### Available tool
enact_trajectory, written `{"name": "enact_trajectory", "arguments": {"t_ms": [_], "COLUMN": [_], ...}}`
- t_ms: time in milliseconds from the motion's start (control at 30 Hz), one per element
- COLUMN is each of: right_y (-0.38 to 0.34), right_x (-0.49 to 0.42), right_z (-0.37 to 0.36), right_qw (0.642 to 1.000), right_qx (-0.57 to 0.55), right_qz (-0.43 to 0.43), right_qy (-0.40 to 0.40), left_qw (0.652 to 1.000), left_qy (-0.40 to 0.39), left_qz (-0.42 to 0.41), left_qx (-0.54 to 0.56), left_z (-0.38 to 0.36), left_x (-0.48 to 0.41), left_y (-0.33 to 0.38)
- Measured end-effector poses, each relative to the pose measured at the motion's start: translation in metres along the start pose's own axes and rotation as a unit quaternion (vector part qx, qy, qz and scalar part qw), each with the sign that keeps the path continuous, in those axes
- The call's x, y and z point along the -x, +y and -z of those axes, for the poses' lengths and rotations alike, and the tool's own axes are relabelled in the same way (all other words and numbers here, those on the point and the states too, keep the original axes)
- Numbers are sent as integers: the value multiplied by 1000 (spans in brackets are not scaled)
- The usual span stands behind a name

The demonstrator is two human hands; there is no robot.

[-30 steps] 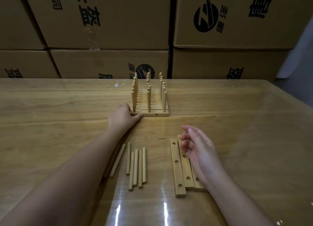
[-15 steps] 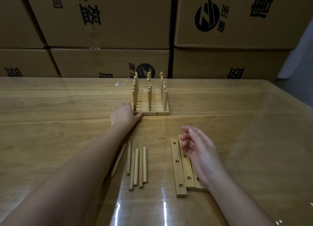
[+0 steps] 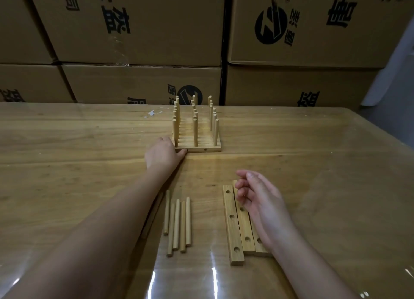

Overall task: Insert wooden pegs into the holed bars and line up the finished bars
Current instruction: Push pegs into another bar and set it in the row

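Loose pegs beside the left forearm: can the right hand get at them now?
Likely yes: the right hand hovers empty over the unfilled bars, and bare table separates it from the loose pegs.

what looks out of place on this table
Some white scraps lie on the table left of the pegged bars. One peg lies angled apart from the other loose pegs, partly under the left forearm.
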State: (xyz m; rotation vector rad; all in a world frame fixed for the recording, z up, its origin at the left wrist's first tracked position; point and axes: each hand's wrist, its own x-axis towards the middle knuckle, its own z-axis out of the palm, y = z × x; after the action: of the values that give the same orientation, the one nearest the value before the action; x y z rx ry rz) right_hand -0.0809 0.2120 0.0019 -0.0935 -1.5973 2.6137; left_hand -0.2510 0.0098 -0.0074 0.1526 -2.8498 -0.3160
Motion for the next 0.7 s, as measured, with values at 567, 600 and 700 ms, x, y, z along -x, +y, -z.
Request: {"name": "enact_trajectory", "arguments": {"t_ms": [567, 600, 700], "right_y": [-36, -36, -28], "right_x": [-5, -5, -9], "right_z": [27, 30, 40], "right_qw": [997, 978, 844], "right_qx": [-11, 165, 505], "right_qz": [5, 51, 108], "right_qy": [73, 114, 146], "left_qw": [932, 927, 907], "left_qy": [-58, -53, -85], "left_qz": [-20, -36, -43], "left_qx": [358, 369, 410], "left_z": [51, 54, 62], "left_x": [87, 100, 138], "left_y": [3, 4, 6]}}
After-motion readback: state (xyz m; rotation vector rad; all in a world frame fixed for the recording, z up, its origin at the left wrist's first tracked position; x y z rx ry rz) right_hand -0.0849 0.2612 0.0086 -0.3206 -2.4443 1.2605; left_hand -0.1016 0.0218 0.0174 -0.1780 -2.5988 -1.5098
